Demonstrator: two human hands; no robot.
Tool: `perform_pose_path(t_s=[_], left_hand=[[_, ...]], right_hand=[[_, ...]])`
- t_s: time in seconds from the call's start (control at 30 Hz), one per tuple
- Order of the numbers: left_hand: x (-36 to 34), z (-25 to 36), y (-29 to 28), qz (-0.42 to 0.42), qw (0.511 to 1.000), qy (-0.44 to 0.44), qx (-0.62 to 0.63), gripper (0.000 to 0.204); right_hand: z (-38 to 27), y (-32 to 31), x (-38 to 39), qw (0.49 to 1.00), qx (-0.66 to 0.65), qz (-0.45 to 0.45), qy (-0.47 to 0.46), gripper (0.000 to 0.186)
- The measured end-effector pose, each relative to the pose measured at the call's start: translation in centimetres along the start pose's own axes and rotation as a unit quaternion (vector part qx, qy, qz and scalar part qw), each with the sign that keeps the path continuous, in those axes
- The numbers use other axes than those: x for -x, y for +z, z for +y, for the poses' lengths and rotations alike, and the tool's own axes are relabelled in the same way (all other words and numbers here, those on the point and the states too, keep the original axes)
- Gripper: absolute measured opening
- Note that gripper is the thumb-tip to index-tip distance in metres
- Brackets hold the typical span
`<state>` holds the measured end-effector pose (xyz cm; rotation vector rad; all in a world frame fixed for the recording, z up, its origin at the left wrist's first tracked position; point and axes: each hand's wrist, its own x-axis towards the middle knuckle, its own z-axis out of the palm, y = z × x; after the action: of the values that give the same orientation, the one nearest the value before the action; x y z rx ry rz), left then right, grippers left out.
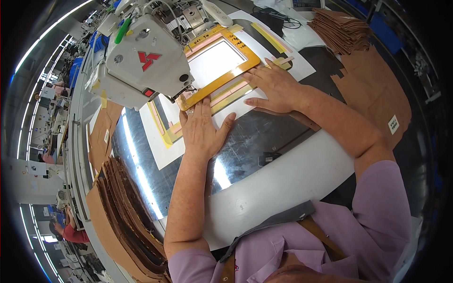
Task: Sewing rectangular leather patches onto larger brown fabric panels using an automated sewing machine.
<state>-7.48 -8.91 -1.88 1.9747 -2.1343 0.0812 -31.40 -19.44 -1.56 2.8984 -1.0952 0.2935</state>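
An amber rectangular template frame [218, 83] with handwriting along its edge lies on a white sheet [302, 64]. One of its corners is close to the needle area of a white sewing machine [141, 59]. My left hand [202, 129] lies flat with its fingertips at that near corner, thumb spread away. Farther right, my right hand [273, 87] rests with spread fingers on the frame's right end and the taped strips [231, 95] beside it. Neither hand is wrapped round anything. Yellow and pink tape strips border the white sheet. The machine head hides part of the frame's left side.
Brown cut panels form a pile [337, 30] at the far right, with larger brown pieces [368, 89] nearer. A thick stack of brown pieces [127, 207] stands at the left of the shiny metal table [188, 174]. Cables [278, 18] lie at the back. A person [75, 231] sits far left.
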Motion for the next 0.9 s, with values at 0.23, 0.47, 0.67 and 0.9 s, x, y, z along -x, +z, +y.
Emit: perform_pose_path(t_s=[0.23,0.47,0.67,0.9], left_hand=[[0.2,0.1,-0.1,0.009,1.000,-0.001,-0.021,0.094],[0.2,0.5,-0.3,0.011,1.000,-0.003,-0.022,0.090],[0.4,0.9,-0.1,0.004,0.998,-0.049,-0.043,0.088],[1.3,1.1,-1.5,0.013,0.993,-0.115,-0.039,0.076]], right_hand=[[-0.3,-0.7,0.0,1.000,-0.014,-0.014,0.017,0.082],[-0.4,-0.9,0.5,0.999,-0.017,0.014,0.037,0.083],[0.0,-0.2,0.4,0.993,0.016,-0.007,0.120,0.088],[0.1,-0.3,0.3,0.986,-0.018,-0.009,0.164,0.091]])
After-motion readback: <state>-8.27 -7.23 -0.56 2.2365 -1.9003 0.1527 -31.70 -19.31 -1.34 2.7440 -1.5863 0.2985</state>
